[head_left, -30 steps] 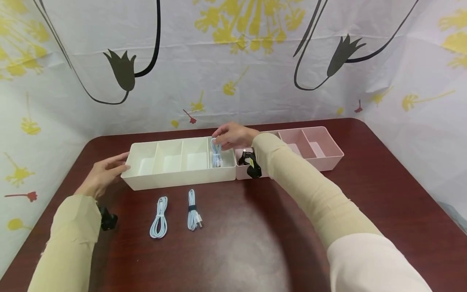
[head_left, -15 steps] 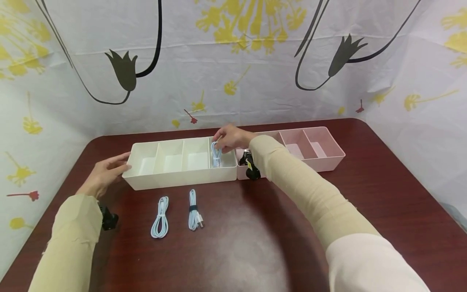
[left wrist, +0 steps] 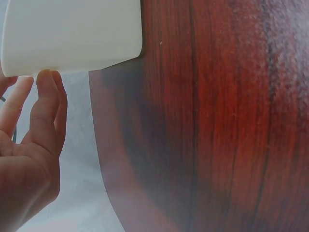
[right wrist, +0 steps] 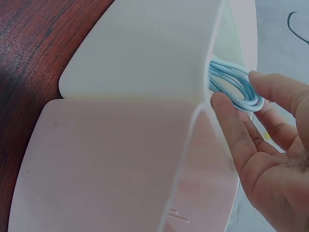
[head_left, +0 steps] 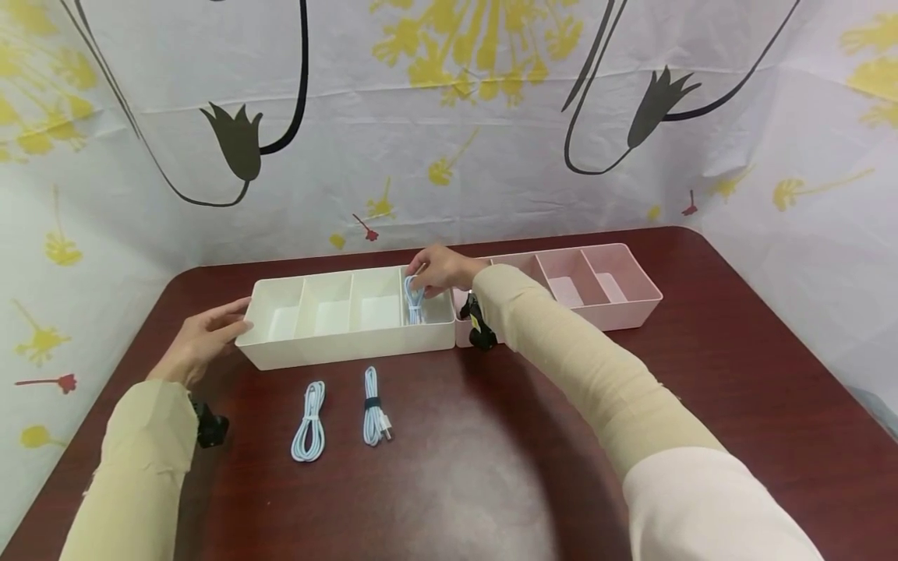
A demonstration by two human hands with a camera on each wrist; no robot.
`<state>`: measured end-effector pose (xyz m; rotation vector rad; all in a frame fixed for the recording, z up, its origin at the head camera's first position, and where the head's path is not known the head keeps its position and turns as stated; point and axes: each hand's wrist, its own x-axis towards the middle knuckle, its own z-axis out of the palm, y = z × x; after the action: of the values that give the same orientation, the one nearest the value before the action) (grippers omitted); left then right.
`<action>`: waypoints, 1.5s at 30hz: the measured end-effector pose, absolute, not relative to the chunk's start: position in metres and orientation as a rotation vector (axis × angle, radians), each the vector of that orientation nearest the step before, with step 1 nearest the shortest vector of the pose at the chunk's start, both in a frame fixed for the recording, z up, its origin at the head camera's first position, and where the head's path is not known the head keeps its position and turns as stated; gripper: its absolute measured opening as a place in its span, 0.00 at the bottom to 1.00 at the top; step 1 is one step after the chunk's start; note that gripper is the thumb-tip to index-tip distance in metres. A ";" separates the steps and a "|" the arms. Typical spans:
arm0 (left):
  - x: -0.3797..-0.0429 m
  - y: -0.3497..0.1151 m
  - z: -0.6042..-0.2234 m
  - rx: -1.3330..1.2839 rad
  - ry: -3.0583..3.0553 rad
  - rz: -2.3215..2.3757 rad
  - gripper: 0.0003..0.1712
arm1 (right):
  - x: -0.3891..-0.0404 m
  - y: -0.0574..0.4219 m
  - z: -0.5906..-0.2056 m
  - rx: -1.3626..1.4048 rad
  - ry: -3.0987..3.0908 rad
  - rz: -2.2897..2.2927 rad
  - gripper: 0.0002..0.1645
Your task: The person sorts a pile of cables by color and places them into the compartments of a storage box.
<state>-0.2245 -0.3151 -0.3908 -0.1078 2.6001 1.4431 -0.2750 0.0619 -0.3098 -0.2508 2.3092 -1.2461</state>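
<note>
1. The right hand [head_left: 445, 269] pinches a blue cable [head_left: 415, 312] between thumb and fingers.
2. That cable is in the rightmost compartment of the white tray [head_left: 351, 345], its loop upward near the divider. Whether its lower end touches the compartment's bottom, I cannot tell.
3. The left hand [head_left: 203, 335] touches the white tray's left end, fingers apart and extended rather than wrapped round it.
4. The white tray has four compartments in a row. Its right end meets the pink tray [head_left: 617, 313], which is also divided and partly covered by the right forearm.
5. In front of the white tray, two more coiled cables lie apart on the tabletop [head_left: 449, 483]: the left one [head_left: 309, 419] has a pale tie, the right one [head_left: 372, 421] a dark band and a metal-tipped plug.
6. Behind the tabletop hangs a pale backdrop [head_left: 505, 179] printed with yellow, grey and red flowers.
</note>
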 end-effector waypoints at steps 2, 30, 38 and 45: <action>-0.221 -0.311 -0.386 -0.117 2.589 1.451 0.43 | -0.275 0.062 -0.311 -0.249 2.308 -1.251 0.15; -0.224 -0.311 -0.387 -0.118 2.576 1.470 0.40 | -0.271 0.065 -0.310 -0.335 2.310 -1.247 0.16; -0.229 -0.319 -0.398 -0.089 2.577 1.506 0.44 | -0.269 0.067 -0.306 -0.360 2.300 -1.250 0.17; -0.215 -0.304 -0.375 -0.104 2.581 1.452 0.39 | -0.269 0.069 -0.304 -0.365 2.268 -1.288 0.18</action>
<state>-0.2154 -0.3044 -0.3749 -0.1037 2.5809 1.4517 -0.2689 0.0688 -0.3036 -0.3649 2.2681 -1.2878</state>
